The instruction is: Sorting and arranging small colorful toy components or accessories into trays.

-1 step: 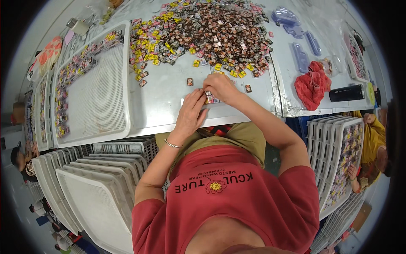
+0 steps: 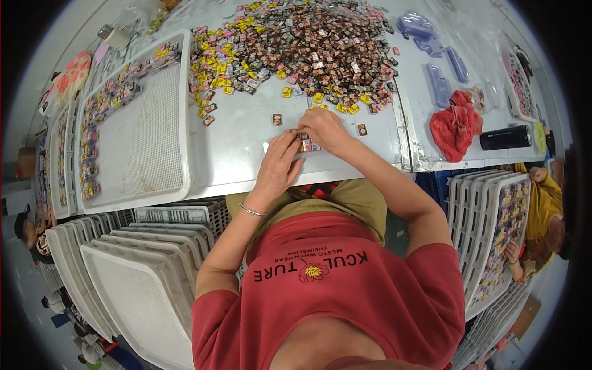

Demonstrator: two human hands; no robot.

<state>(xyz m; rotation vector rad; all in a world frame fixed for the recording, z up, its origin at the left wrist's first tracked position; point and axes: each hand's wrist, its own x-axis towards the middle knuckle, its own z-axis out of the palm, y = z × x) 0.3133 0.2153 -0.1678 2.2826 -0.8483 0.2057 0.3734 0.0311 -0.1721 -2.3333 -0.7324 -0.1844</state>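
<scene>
My left hand rests on the table at the left end of a small cluster of colourful little printed pieces, its fingers bent against them. My right hand reaches over the same cluster from the right, thumb and fingers pinched together beside my left fingertips. What lies inside the pinch is hidden. One loose dark piece lies just beyond my left hand, and another dark piece to the right of my right hand. Past both hands spreads a large heap of such pieces, mostly brown and black, with yellow and pink ones.
At the left lies a white mesh tray partly lined with rows of pieces. Right of the heap are purple plastic cases, a red cloth and a black cylinder. White trays stand below the table edge; a co-worker in yellow is far right.
</scene>
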